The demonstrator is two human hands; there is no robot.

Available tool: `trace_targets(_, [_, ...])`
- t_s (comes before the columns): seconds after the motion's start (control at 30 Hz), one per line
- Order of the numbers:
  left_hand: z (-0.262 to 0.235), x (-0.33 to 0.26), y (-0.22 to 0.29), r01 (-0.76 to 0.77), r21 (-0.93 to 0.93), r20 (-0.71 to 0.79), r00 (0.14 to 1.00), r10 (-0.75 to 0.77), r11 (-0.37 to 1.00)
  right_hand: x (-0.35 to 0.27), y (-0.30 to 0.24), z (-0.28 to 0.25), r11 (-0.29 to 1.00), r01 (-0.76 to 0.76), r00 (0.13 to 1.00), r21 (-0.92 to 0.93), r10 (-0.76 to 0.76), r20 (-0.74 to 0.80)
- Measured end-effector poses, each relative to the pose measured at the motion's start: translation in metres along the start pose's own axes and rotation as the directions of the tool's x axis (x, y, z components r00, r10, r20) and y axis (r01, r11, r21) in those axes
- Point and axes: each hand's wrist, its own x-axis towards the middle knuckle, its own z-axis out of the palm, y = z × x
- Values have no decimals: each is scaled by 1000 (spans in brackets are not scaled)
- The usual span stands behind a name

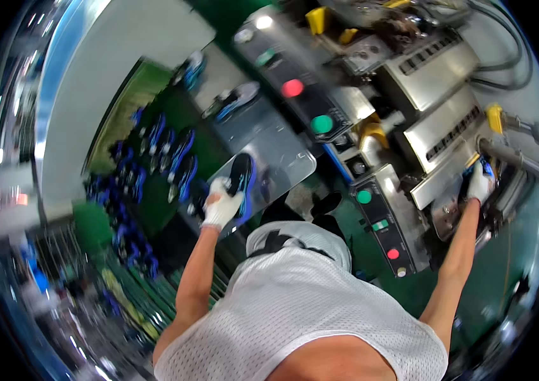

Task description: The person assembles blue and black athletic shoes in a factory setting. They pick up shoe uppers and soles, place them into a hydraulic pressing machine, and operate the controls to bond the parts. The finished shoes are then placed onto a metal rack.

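At the grey metal tray (292,155), my left hand (222,204) in a white glove is closed on a black shoe with a blue sole edge (241,178). The shoe's toe points away from me. Far to the right, my gloved right hand (480,185) reaches into the machine (438,149). Its fingers are bent round a blue and black shoe (488,167), mostly hidden by the hand and the metal parts. Another blue and grey shoe (238,100) lies beyond the tray.
Several black and blue shoes (180,152) stand on a green surface at left. Two button panels, one farther off (298,82) and one nearer (387,222), flank the machine's middle. A metal rod (511,155) juts near my right hand. Motion smears much of the picture.
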Motion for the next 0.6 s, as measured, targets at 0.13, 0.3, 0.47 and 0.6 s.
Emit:
trace_targets(0.13, [68, 21, -37, 287, 79, -115, 954, -277, 955, 47, 54, -18, 928, -200, 980, -314, 196, -46])
trace_targets(0.3, [106, 17, -60, 248, -138, -280, 919, -278, 959, 32, -15, -12, 813, -153, 985, -562, 169, -24])
trace_targets(0.47, [72, 16, -75, 95, -167, -6, 995, -98, 981, -243, -231, 103, 652, 536, 808, -536, -581, 101])
trace_targets(0.6, [-24, 24, -128, -196, -237, -97, 979, 178, 952, -329, -211, 182, 256, 610, 770, -750, 31, 638])
